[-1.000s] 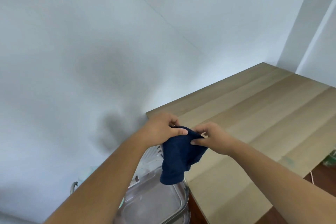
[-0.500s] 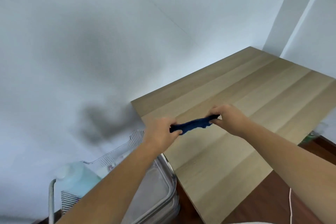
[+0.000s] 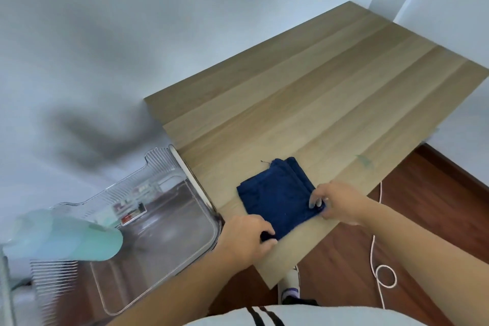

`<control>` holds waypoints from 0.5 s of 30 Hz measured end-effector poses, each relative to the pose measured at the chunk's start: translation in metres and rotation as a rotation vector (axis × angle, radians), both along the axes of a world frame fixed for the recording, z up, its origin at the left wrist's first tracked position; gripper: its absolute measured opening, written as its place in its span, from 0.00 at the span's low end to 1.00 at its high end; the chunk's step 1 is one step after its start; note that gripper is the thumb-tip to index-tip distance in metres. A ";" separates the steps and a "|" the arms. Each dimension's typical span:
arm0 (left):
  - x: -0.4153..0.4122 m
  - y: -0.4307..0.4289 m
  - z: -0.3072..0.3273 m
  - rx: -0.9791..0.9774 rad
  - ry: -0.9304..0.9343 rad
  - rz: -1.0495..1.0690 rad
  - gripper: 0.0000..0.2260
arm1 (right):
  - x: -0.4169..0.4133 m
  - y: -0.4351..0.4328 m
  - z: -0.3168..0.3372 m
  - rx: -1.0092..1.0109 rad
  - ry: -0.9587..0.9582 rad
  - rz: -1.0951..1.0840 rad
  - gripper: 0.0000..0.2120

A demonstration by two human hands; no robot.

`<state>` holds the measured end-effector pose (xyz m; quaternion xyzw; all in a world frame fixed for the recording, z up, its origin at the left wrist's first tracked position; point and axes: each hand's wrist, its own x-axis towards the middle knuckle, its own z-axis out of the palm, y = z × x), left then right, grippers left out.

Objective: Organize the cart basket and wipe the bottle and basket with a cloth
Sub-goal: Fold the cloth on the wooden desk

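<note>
Light wooden table with folded navy cloth on it

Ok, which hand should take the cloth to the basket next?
Probably left: the left hand pinches the cloth corner right beside the clear basket, while the right hand grips the corner farther from it.

I am noting soft, bright, even light. A diffuse grey shadow is falling on the wall left of the table. The bottle, also left of the table, is smearing with blur; the table's far edges are bowing.
</note>
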<state>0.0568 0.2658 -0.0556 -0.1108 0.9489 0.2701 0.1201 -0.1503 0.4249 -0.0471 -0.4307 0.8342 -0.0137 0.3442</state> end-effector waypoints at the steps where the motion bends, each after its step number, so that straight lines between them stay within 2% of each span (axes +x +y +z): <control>1: 0.001 -0.001 0.002 0.051 0.006 0.045 0.16 | -0.002 0.001 0.004 0.007 -0.119 -0.064 0.11; 3: -0.005 -0.008 0.007 0.113 0.050 0.166 0.14 | -0.007 -0.004 0.011 -0.095 -0.212 -0.206 0.07; 5: -0.020 -0.021 0.009 0.069 0.138 0.271 0.12 | -0.011 -0.015 0.010 -0.228 -0.114 -0.328 0.04; 7: -0.039 -0.035 0.012 -0.007 0.177 0.335 0.14 | -0.008 -0.029 0.006 -0.230 0.008 -0.371 0.07; 9: -0.056 -0.046 0.010 -0.111 0.097 0.330 0.15 | -0.001 -0.041 -0.001 -0.185 0.077 -0.377 0.11; 12: -0.067 -0.054 0.007 -0.206 -0.062 0.303 0.11 | 0.007 -0.057 -0.012 -0.213 0.114 -0.446 0.14; 15: -0.067 -0.055 0.004 -0.196 -0.055 0.328 0.09 | 0.009 -0.072 -0.018 -0.269 0.060 -0.625 0.14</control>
